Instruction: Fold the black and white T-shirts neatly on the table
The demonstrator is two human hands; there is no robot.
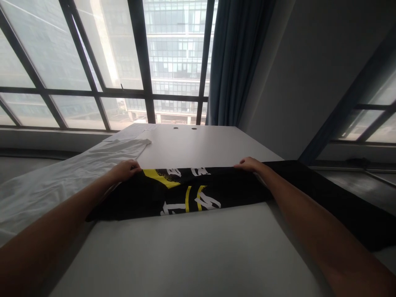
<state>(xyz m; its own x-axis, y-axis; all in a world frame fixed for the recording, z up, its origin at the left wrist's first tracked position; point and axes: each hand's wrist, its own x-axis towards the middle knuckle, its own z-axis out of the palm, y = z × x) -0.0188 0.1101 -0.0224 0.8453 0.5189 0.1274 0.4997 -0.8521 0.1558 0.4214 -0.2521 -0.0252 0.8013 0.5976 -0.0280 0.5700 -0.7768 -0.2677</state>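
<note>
A black T-shirt-like garment point(176, 194) with yellow and white print lies across the white table, folded into a wide band. At its far left edge, my left hand point(128, 169) pinches the fabric beside the yellow patch. My right hand point(249, 164) grips the same far edge farther right, thumb and fingers closed on the cloth. Between the hands this edge runs nearly straight. More black fabric point(334, 198) extends past my right forearm and off the table's right side. Whether it belongs to the same garment, I cannot tell.
White crumpled cloth point(77, 169) covers the left side of the white table point(198, 144). Papers point(133, 131) lie at the far left corner. Two round cable holes point(175, 128) sit near the far edge. Beyond are windows and a blue curtain point(238, 62).
</note>
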